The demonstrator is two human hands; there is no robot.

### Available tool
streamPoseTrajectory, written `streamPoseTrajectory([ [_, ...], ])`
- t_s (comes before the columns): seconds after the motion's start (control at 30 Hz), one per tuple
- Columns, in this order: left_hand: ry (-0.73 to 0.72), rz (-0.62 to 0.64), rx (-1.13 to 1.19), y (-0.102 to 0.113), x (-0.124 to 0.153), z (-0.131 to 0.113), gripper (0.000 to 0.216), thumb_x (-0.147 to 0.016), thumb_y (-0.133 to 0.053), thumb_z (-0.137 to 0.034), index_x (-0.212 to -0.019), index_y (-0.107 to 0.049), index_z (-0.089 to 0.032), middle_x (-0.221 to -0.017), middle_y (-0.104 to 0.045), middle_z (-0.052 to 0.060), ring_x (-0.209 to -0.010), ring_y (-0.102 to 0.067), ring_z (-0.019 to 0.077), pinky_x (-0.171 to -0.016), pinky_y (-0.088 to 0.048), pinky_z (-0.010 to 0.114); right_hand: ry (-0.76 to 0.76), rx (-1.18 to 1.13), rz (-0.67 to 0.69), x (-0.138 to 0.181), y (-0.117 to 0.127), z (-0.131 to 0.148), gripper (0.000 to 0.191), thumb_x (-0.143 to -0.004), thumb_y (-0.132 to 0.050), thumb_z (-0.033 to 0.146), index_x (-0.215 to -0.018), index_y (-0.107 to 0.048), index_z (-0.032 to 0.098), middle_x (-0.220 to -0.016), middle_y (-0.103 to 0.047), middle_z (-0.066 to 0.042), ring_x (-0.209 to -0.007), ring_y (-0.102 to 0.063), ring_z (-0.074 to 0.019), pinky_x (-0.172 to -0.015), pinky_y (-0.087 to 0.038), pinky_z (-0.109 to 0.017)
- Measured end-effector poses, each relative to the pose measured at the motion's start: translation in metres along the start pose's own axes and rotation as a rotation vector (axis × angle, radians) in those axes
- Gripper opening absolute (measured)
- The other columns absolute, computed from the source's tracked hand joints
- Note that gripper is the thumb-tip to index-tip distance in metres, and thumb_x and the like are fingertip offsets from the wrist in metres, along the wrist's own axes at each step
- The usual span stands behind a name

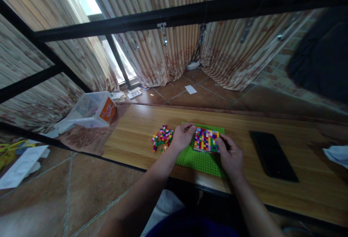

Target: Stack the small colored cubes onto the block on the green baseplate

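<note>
A green baseplate (198,159) lies on the wooden table (141,128) in front of me. A patch of small multicoloured bricks (206,140) covers its far part. My left hand (181,137) rests at the patch's left edge, fingers curled with the tips touching the bricks at the top-left corner. My right hand (230,154) sits at the patch's right edge, fingers bent against the bricks and the plate. A loose pile of small coloured bricks (162,138) lies on the table just left of my left hand. What the fingertips pinch is too small to see.
A black phone (272,155) lies flat on the table to the right. A clear plastic box with an orange label (94,110) stands at the table's far left corner. Black metal bars (190,10) cross overhead. Papers lie on the tiled floor at left.
</note>
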State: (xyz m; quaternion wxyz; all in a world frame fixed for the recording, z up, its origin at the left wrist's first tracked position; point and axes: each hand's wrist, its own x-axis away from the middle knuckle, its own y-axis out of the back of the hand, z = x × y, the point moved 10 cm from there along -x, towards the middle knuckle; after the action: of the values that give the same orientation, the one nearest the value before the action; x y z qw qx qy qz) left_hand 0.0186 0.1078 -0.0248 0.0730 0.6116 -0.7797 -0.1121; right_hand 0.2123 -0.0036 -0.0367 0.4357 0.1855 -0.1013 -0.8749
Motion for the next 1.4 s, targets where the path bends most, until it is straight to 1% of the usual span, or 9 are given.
streamPoseTrajectory([
  [0.07,-0.013,0.054,0.081,-0.009,-0.005,0.001,0.027,-0.086,-0.053,-0.034,-0.088,-0.071,-0.014,-0.079,-0.068,0.001,-0.074,-0.059,0.0121,-0.07,-0.044,0.022,-0.011,0.004,-0.002,0.0,0.0,0.0,0.045,-0.082,-0.057,0.052,-0.106,-0.07,0.016,-0.103,-0.071,-0.011,-0.093,-0.065,-0.0234,-0.086,-0.05,-0.04],
  [0.2,0.006,0.151,0.122,-0.024,-0.01,0.006,0.033,-0.083,-0.053,-0.041,-0.075,-0.068,-0.013,-0.063,-0.055,-0.004,-0.061,-0.047,0.0093,-0.058,-0.037,0.021,-0.025,0.001,0.003,0.0,0.0,-0.001,0.045,-0.082,-0.058,0.052,-0.108,-0.069,0.016,-0.105,-0.071,-0.012,-0.094,-0.065,-0.0233,-0.086,-0.05,-0.039],
  [0.27,0.011,0.158,0.118,-0.025,-0.011,0.008,0.034,-0.082,-0.053,-0.042,-0.071,-0.066,-0.013,-0.06,-0.05,-0.005,-0.058,-0.043,0.0087,-0.055,-0.034,0.021,-0.017,-0.001,0.005,0.0,0.0,0.0,0.045,-0.082,-0.058,0.051,-0.107,-0.069,0.016,-0.104,-0.071,-0.011,-0.094,-0.066,-0.0231,-0.086,-0.05,-0.038],
  [0.47,-0.044,0.16,0.018,-0.022,-0.01,0.0,0.035,-0.083,-0.05,-0.041,-0.067,-0.065,-0.013,-0.058,-0.047,-0.005,-0.057,-0.04,0.0087,-0.053,-0.03,0.021,-0.015,0.01,-0.012,0.0,0.002,-0.002,0.045,-0.082,-0.058,0.052,-0.105,-0.07,0.016,-0.103,-0.071,-0.011,-0.093,-0.066,-0.0233,-0.085,-0.05,-0.039],
  [0.63,-0.071,0.122,-0.077,-0.019,-0.009,-0.007,0.034,-0.084,-0.048,-0.037,-0.07,-0.067,-0.014,-0.058,-0.05,-0.004,-0.058,-0.042,0.0095,-0.053,-0.031,0.021,-0.03,0.005,-0.014,0.0,0.002,-0.006,0.046,-0.081,-0.059,0.053,-0.107,-0.07,0.016,-0.103,-0.072,-0.011,-0.092,-0.066,-0.0236,-0.084,-0.051,-0.039],
  [0.83,-0.114,0.105,-0.124,-0.019,-0.005,-0.013,0.033,-0.085,-0.049,-0.033,-0.068,-0.069,-0.013,-0.057,-0.052,-0.004,-0.057,-0.044,0.0095,-0.053,-0.032,0.021,-0.021,0.009,-0.017,0.0,0.002,-0.002,0.045,-0.081,-0.059,0.052,-0.106,-0.07,0.016,-0.102,-0.072,-0.011,-0.091,-0.066,-0.0234,-0.084,-0.051,-0.039],
  [1.07,-0.069,0.059,-0.016,-0.018,-0.007,-0.004,0.03,-0.084,-0.052,-0.033,-0.076,-0.074,-0.015,-0.065,-0.063,-0.002,-0.061,-0.052,0.0106,-0.057,-0.038,0.02,-0.04,-0.02,-0.007,0.0,0.001,-0.005,0.046,-0.08,-0.059,0.053,-0.106,-0.07,0.017,-0.102,-0.072,-0.011,-0.091,-0.066,-0.0232,-0.084,-0.052,-0.039],
  [1.27,-0.001,0.046,0.047,-0.021,-0.007,0.006,0.028,-0.084,-0.053,-0.033,-0.079,-0.074,-0.015,-0.068,-0.065,-0.003,-0.064,-0.056,0.0111,-0.06,-0.041,0.02,-0.024,-0.003,-0.001,0.0,0.001,-0.005,0.048,-0.08,-0.058,0.054,-0.106,-0.07,0.015,-0.101,-0.072,-0.012,-0.091,-0.066,-0.0234,-0.083,-0.051,-0.039],
  [1.4,-0.083,0.016,0.011,-0.01,0.0,-0.007,0.032,-0.088,-0.048,-0.036,-0.076,-0.07,-0.015,-0.067,-0.062,-0.003,-0.067,-0.056,0.0114,-0.062,-0.042,0.02,-0.005,-0.004,-0.005,0.0,0.001,-0.003,0.049,-0.08,-0.058,0.054,-0.106,-0.07,0.014,-0.101,-0.072,-0.013,-0.09,-0.066,-0.0235,-0.081,-0.051,-0.038],
])
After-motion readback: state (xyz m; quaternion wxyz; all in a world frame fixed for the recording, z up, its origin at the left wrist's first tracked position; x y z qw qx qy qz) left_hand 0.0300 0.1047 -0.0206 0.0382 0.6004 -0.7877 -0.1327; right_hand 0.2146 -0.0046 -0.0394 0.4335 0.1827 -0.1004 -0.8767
